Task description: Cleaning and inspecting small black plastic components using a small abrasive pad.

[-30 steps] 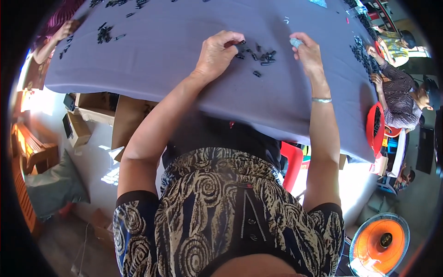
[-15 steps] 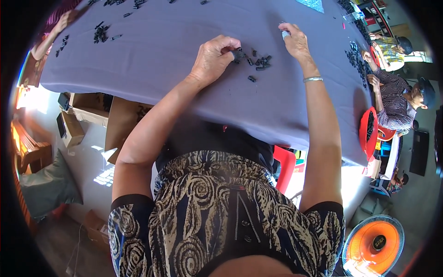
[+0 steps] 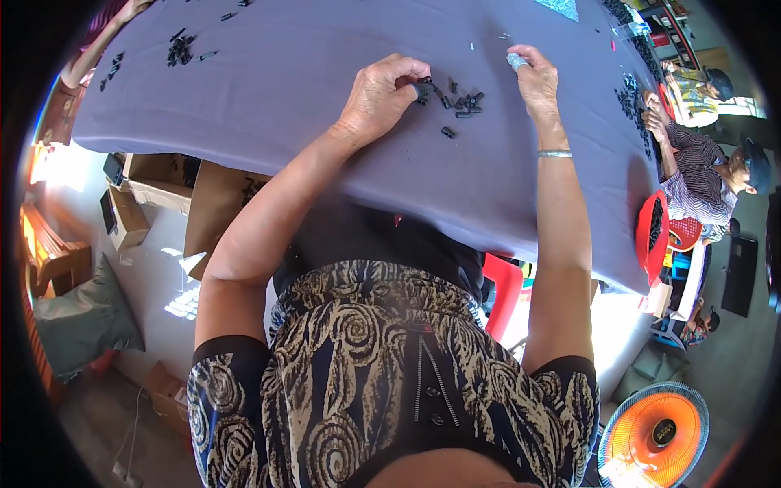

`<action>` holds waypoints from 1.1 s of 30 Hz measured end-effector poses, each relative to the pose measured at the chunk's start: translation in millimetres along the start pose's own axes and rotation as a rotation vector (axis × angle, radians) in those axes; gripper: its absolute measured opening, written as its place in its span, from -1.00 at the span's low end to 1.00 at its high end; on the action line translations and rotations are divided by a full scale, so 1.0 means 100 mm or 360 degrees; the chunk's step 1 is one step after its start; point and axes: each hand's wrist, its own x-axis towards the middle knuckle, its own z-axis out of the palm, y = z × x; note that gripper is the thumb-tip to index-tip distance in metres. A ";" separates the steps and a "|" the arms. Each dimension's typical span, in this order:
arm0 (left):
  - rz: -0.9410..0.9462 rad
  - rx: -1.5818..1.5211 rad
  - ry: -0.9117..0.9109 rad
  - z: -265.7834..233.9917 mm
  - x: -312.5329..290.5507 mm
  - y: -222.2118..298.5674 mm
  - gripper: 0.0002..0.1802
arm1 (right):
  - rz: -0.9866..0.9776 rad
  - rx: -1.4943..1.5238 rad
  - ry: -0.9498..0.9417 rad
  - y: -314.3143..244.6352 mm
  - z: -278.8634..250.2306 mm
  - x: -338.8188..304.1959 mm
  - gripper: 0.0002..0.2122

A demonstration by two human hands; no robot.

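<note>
Silver slivers point(image 3: 504, 36) now lie beside the drawn-back right hand point(image 3: 538, 84).

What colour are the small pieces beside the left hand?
The small pieces are black, seen in the head view.

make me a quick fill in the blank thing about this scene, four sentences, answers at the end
1. The person's own hand nearer the small black pieces in the middle is the ____ one.
2. The silvery bracelet circles the person's own ____ wrist.
3. The basin at the right, with dark things inside, is ____ in colour.
4. The round orange appliance at the lower right is an electric ____.

Missing words: left; right; red; fan
</note>
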 end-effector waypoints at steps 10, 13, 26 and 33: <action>0.0019 0.0017 -0.0001 0.02 0.00 0.02 -0.65 | -0.0260 -0.0528 -0.0024 -0.01 0.00 0.40 -0.85; 0.0026 0.0040 0.0009 0.02 0.00 0.01 -0.67 | -0.0213 -0.0437 -0.0113 -0.15 0.03 0.46 -0.84; 0.0017 -0.0156 0.0117 0.04 0.05 -0.11 -0.72 | -0.0085 -0.0659 -0.0865 -0.38 0.40 0.52 -0.83; -0.0073 -0.0194 0.0112 0.00 0.03 -0.08 -0.72 | 0.0139 0.0407 -0.0783 -0.70 0.30 0.02 -0.88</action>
